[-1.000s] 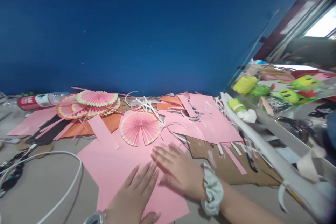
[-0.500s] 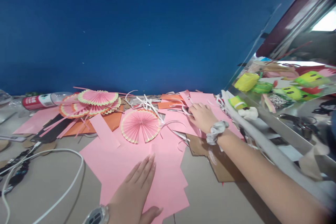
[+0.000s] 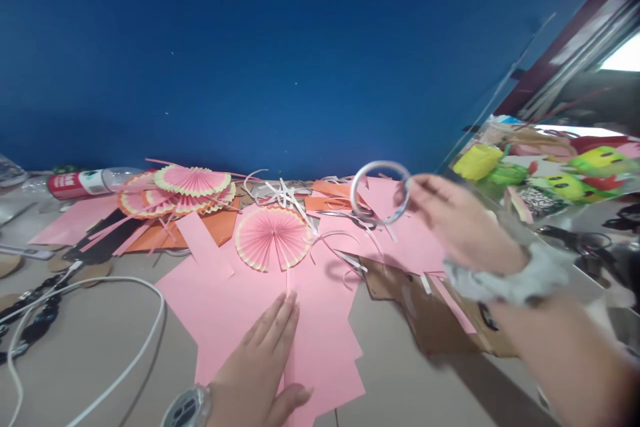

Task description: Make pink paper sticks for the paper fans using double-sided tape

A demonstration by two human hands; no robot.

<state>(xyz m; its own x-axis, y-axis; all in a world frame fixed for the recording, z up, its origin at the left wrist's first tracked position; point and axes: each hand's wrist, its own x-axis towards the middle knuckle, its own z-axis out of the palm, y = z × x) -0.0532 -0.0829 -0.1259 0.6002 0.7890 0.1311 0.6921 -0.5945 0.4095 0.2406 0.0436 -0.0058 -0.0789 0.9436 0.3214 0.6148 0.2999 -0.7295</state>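
My left hand (image 3: 263, 353) lies flat with fingers stretched on the pink paper sheets (image 3: 327, 340), over a narrow folded strip. Just beyond its fingertips is a pleated pink paper fan (image 3: 273, 239) with a pale yellow edge, opened into a nearly full circle. Raised above the papers at right, my right hand (image 3: 450, 213) pinches a thin white roll of tape (image 3: 356, 190) by its right side. Scissors (image 3: 350, 217) lie below the roll, their handles partly behind it. The right hand and forearm are blurred by motion.
More pleated fans (image 3: 193, 180) are stacked at left beside a plastic bottle (image 3: 75, 185). A white cable (image 3: 163, 310) loops at lower left. White paper strips (image 3: 283, 195) lie near the blue wall (image 3: 280, 60). Brown cardboard (image 3: 430, 320) and a bin of crafts (image 3: 530, 173) are at right.
My right hand has lifted off the papers, moving right and toward me, and now holds the white roll of tape. My left hand stays flat on the pink paper.
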